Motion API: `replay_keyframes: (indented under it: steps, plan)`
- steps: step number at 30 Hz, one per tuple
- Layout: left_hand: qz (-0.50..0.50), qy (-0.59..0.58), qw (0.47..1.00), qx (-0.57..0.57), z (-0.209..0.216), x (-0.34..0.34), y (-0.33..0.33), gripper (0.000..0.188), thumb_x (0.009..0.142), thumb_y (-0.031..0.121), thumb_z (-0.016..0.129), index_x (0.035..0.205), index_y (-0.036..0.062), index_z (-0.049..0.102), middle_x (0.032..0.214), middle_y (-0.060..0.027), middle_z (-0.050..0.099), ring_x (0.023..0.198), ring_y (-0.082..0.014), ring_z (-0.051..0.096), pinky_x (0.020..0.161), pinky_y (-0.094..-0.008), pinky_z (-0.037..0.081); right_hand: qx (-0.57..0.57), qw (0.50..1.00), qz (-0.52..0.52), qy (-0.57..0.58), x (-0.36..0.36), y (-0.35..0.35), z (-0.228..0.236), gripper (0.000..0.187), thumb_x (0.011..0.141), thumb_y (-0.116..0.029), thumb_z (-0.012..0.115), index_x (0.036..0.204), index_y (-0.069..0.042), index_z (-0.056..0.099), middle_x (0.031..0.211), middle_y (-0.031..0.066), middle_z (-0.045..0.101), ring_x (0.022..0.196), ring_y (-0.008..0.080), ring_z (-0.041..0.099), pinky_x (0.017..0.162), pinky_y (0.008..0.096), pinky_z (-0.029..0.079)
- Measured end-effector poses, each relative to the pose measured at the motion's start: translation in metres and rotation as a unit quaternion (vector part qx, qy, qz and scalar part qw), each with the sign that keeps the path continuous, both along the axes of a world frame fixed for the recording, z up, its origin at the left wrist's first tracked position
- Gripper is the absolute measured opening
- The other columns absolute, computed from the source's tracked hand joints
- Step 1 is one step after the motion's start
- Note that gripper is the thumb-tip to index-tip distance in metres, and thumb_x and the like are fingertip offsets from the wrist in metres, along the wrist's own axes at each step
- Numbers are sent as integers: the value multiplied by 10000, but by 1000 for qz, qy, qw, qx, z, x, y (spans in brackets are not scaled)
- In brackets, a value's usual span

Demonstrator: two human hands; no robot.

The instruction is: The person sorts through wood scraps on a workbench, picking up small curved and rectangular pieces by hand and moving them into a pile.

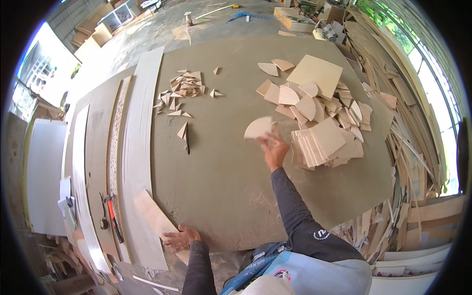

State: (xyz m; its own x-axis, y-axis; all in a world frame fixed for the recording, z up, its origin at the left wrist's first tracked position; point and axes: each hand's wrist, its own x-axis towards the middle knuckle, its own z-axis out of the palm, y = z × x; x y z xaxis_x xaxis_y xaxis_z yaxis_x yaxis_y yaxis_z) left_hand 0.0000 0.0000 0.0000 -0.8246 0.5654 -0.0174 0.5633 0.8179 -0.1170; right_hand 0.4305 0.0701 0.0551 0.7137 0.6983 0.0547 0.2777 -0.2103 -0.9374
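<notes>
Broadly, the grey surface (221, 162) fills the view, its far edge bent by the lens. Offcuts (413, 162) crowd its right side, half hidden. A heap of plywood pieces (319, 113) lies beyond the right hand (273, 150), whose grip pinches a fan-shaped piece (257, 128). The left hand (181, 239) lies flat, fingers spread, on a wooden strip (155, 216) at the near edge. Small triangles (181, 91) sit farther left.
</notes>
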Motion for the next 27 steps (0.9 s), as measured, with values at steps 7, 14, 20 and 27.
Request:
replay_keyframes:
  steps: [7, 14, 20, 27]
  plan:
    - [-12, 38, 999, 17, -17, -5, -12, 855, 1007, 545, 459, 1648, 107, 101, 1645, -301, 188, 1530, -426, 219, 1194, -649, 190, 108, 987, -19, -119, -62, -35, 6, 407, 989, -262, 675, 1274, 28, 670, 1517, 295, 463, 1410, 448, 453, 1173, 491, 387]
    - [-2, 11, 1000, 3, -20, -8, -11, 822, 1029, 562, 378, 1656, 133, 65, 1678, -301, 98, 1559, -452, 137, 1193, -682, 148, 118, 922, 271, -252, -102, -142, 37, 164, 931, -157, 723, 1017, -21, 754, 1183, 123, 733, 1016, 287, 690, 894, 419, 546]
    - [0, 27, 1000, -2, -29, -14, -12, 829, 1022, 575, 384, 1656, 145, 69, 1673, -302, 115, 1556, -446, 155, 1192, -675, 171, 152, 936, 106, -299, -11, -206, 92, 136, 958, -170, 693, 879, -61, 712, 871, 79, 720, 776, 226, 681, 725, 368, 535]
    - [19, 23, 1000, -4, -29, -15, -7, 845, 1012, 584, 402, 1656, 144, 78, 1669, -305, 128, 1549, -448, 179, 1193, -670, 172, 1, 901, -76, -428, 114, -184, 181, 526, 862, -334, 802, 1251, -18, 643, 1173, 146, 687, 1127, 325, 618, 1011, 431, 458]
